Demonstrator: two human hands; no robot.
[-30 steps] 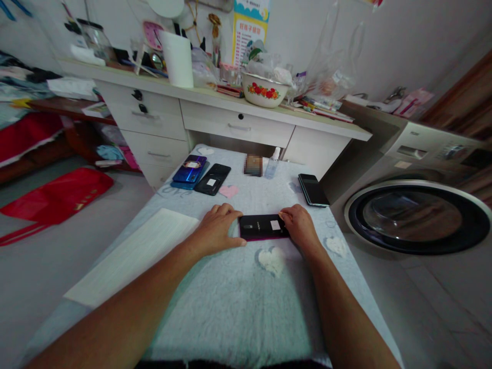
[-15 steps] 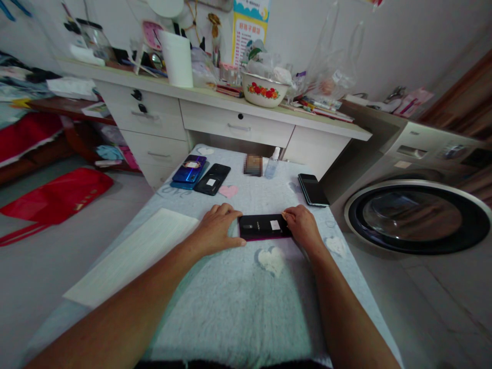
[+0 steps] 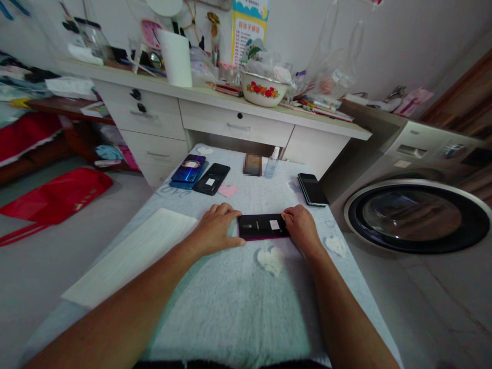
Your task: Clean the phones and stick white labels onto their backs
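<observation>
A dark smartphone [image 3: 261, 226] lies flat, back up, on the cloth-covered table, with a white sticker on its back and a magenta lower edge. My left hand [image 3: 218, 229] holds its left end, thumb at the near edge and fingers at the far edge. Over the right end, my right hand [image 3: 303, 226] is closed with its fingertips bunched on the phone. A small tan bit shows at those fingertips; I cannot tell whether it is a held thing or skin.
Farther left lie a blue phone [image 3: 188, 170] and a black phone [image 3: 212, 179]. A spray bottle [image 3: 272, 163] stands at the back beside a blurred brown item [image 3: 252, 165]. More stacked phones [image 3: 313, 189] are at right. A pale board [image 3: 132, 256] lies left, near a washing machine [image 3: 418, 215] opposite.
Almost nothing differs. Both hands stay at the phone's two ends, and the view has shifted very slightly.
</observation>
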